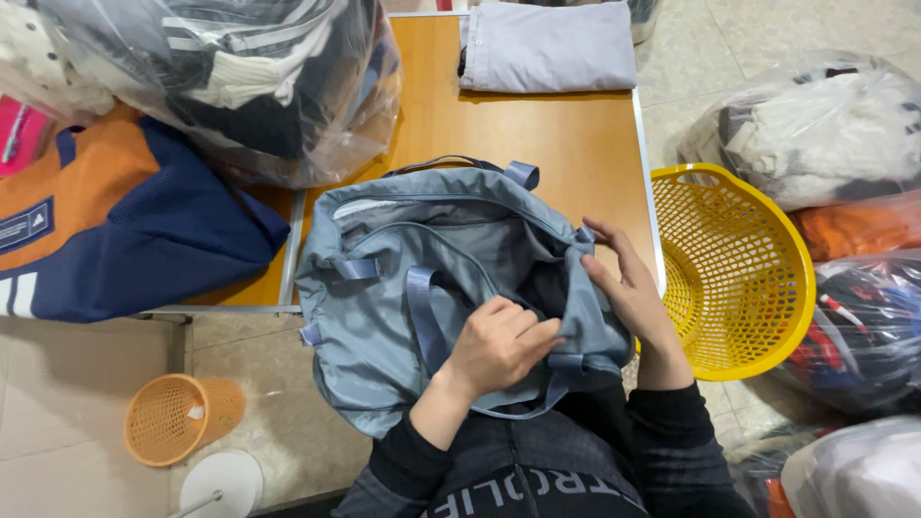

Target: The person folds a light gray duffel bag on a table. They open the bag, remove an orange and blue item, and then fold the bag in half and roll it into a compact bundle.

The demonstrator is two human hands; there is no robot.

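Observation:
A grey-blue fabric bag (384, 317) with webbing straps lies open at the near edge of a wooden table (537, 134). My left hand (499, 345) is curled over the bag's open mouth, fingers closed on its fabric edge near a strap. My right hand (628, 288) grips the bag's right rim, thumb inside and fingers outside. The inside of the bag is dark and I cannot tell what it holds.
A folded grey garment (547, 46) lies at the table's far end. A clear plastic sack of clothes (249, 77) and an orange and navy garment (106, 221) sit on the left. To the right stand a yellow basket (739, 269) and more bagged clothes (825, 125). A small orange basket (177, 417) stands on the floor.

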